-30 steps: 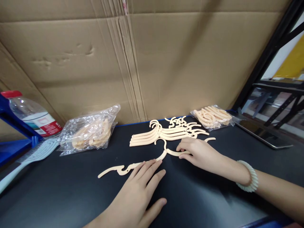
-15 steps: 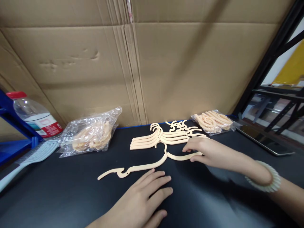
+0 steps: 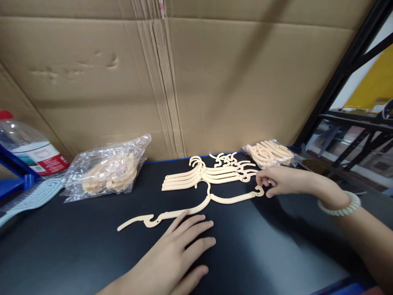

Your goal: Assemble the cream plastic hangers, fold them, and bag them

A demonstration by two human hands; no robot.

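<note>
A cream folding clothes hanger (image 3: 233, 199) lies spread on the black table, its centre hook pointing at the stack behind. A hooked end piece (image 3: 149, 221) extends from its left arm. At the right arm's tip, my right hand (image 3: 284, 181) is closed with bent fingers on another hooked end piece (image 3: 259, 191), partly hidden by the fingers. My left hand (image 3: 175, 254) rests palm down with fingers spread, one fingertip against the left arm. Just behind lie several stacked hangers (image 3: 181, 180) and a heap of loose small curved pieces (image 3: 227, 159).
Clear plastic bags of cream pieces lie left (image 3: 107, 172) and right (image 3: 270, 153). Far left are a pale blue hairbrush (image 3: 43, 194) and a red-capped bottle (image 3: 37, 153). A cardboard wall (image 3: 245, 82) closes the back; a black metal frame (image 3: 340, 73) stands right.
My right hand has moved right along the hanger's arm to its tip, where a hooked end piece now shows. My left hand stays open, its fingertip now on the left arm. The view shifted slightly.
</note>
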